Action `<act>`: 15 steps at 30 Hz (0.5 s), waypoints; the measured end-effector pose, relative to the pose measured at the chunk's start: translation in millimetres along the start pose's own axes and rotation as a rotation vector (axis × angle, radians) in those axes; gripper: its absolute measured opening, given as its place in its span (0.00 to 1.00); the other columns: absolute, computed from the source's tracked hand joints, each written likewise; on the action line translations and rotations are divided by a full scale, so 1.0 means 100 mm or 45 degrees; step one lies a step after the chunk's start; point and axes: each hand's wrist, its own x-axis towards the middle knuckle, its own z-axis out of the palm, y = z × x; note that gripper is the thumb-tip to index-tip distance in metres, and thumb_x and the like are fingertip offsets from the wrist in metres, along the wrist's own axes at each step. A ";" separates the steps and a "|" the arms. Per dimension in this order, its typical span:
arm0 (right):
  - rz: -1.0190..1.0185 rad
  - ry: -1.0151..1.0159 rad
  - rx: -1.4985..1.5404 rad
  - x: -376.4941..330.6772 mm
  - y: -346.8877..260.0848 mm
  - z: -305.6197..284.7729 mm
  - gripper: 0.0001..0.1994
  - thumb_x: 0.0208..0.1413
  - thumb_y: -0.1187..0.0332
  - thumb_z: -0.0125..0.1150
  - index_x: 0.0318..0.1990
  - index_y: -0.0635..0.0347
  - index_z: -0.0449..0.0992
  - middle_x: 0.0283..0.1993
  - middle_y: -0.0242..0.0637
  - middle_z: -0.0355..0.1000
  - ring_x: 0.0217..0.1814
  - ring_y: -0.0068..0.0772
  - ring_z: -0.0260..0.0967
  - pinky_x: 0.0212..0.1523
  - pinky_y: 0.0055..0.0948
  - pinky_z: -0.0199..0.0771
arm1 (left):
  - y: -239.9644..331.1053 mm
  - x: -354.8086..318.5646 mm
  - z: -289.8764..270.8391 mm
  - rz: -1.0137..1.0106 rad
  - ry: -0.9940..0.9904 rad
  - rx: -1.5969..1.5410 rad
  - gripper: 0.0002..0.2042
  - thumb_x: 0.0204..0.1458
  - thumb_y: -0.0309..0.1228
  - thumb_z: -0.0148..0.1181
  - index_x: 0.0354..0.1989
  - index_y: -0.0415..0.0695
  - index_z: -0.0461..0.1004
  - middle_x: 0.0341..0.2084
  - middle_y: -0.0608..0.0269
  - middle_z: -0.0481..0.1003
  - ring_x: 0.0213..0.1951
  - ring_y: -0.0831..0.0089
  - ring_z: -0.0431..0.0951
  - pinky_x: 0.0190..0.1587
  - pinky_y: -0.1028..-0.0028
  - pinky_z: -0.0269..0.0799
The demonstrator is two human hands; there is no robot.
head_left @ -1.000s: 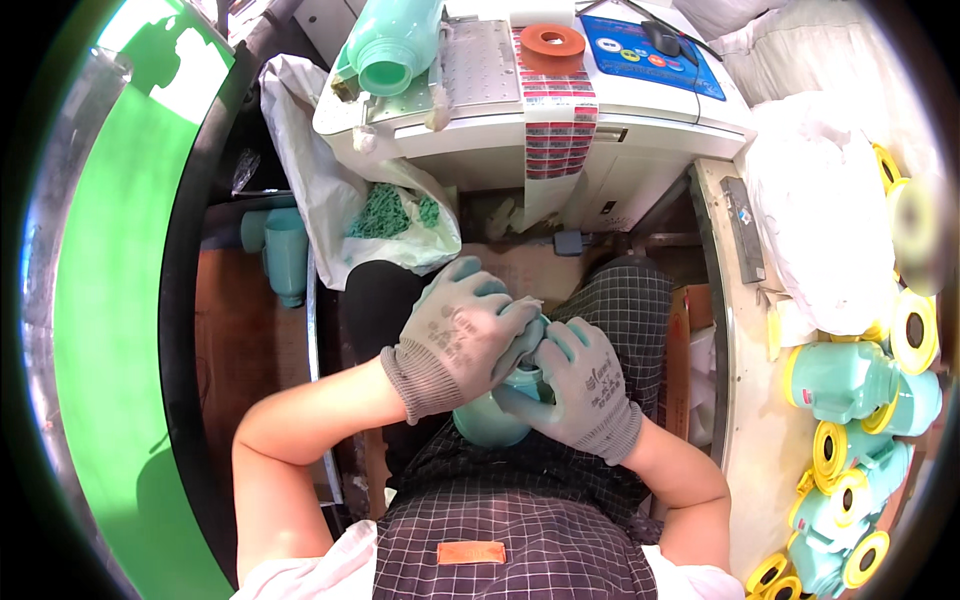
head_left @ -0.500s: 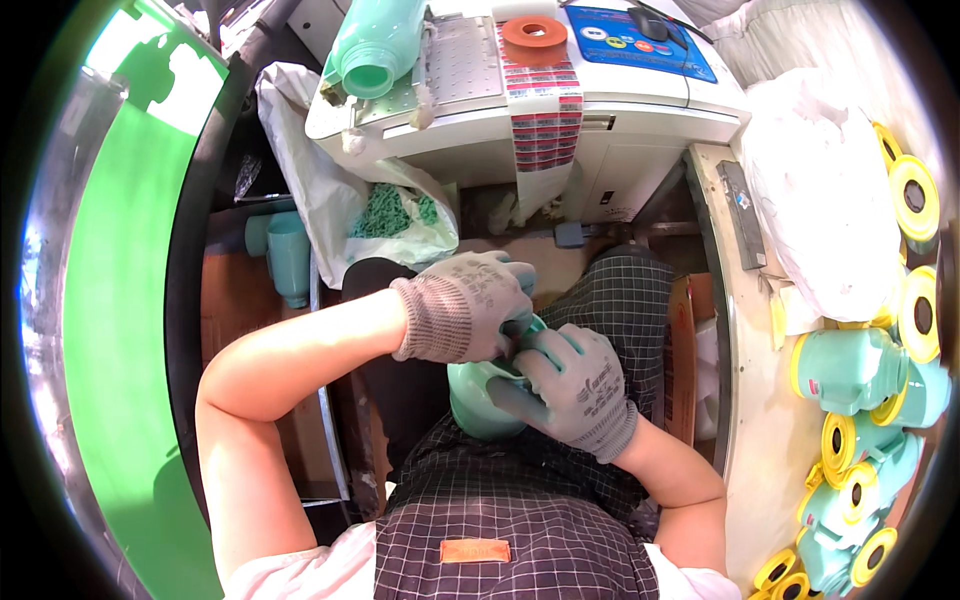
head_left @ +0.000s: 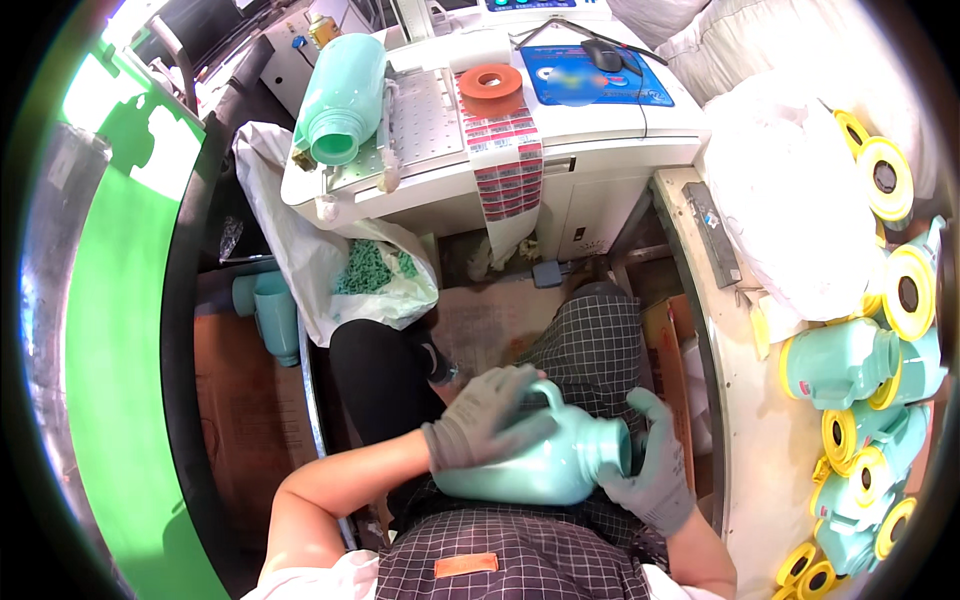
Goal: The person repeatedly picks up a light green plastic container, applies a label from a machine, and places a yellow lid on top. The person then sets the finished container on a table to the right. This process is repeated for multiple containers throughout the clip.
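A pale green plastic jug lies on its side across my lap, its handle up and its round mouth pointing right. My left hand, in a grey work glove, rests over the top of the jug beside the handle and holds it; its fingers are a little blurred. At the mouth is my gloved right hand, fingers apart and curved around the opening, with the thumb by the neck rim. Whether anything small sits inside the right palm is hidden. A dark checked apron covers my lap beneath the jug.
Ahead, a white machine carries another green jug, an orange tape roll and a label strip. A white bag of green scraps stands below. Right, several yellow-ringed jugs line a wooden board. Green belt at left.
The jug has turned from mouth up between my hands to lying sideways, mouth to the right. My left hand has moved onto its body, and my right hand has shifted right with fingers spread.
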 end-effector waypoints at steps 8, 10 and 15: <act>0.334 0.149 0.875 -0.09 0.08 -0.46 0.48 0.55 0.51 0.71 0.75 0.76 0.60 0.69 0.52 0.70 0.69 0.42 0.71 0.67 0.42 0.73 | -0.39 1.64 -0.87 -0.071 0.835 0.116 0.16 0.54 0.35 0.74 0.48 0.42 0.82 0.48 0.54 0.82 0.50 0.53 0.82 0.54 0.61 0.78; 0.059 0.454 0.600 -0.06 0.23 -0.39 0.50 0.54 0.49 0.73 0.76 0.74 0.58 0.74 0.58 0.63 0.73 0.51 0.67 0.68 0.47 0.72 | -0.93 2.05 -1.16 0.230 1.155 0.633 0.17 0.53 0.36 0.74 0.49 0.43 0.82 0.46 0.56 0.83 0.51 0.54 0.82 0.55 0.59 0.78; -0.345 0.627 -0.514 0.14 0.40 -0.23 0.51 0.47 0.54 0.76 0.78 0.63 0.57 0.77 0.67 0.57 0.76 0.72 0.60 0.68 0.60 0.73 | -1.37 2.60 -1.21 0.197 1.038 0.785 0.11 0.53 0.37 0.72 0.40 0.46 0.83 0.45 0.62 0.82 0.53 0.56 0.80 0.57 0.58 0.77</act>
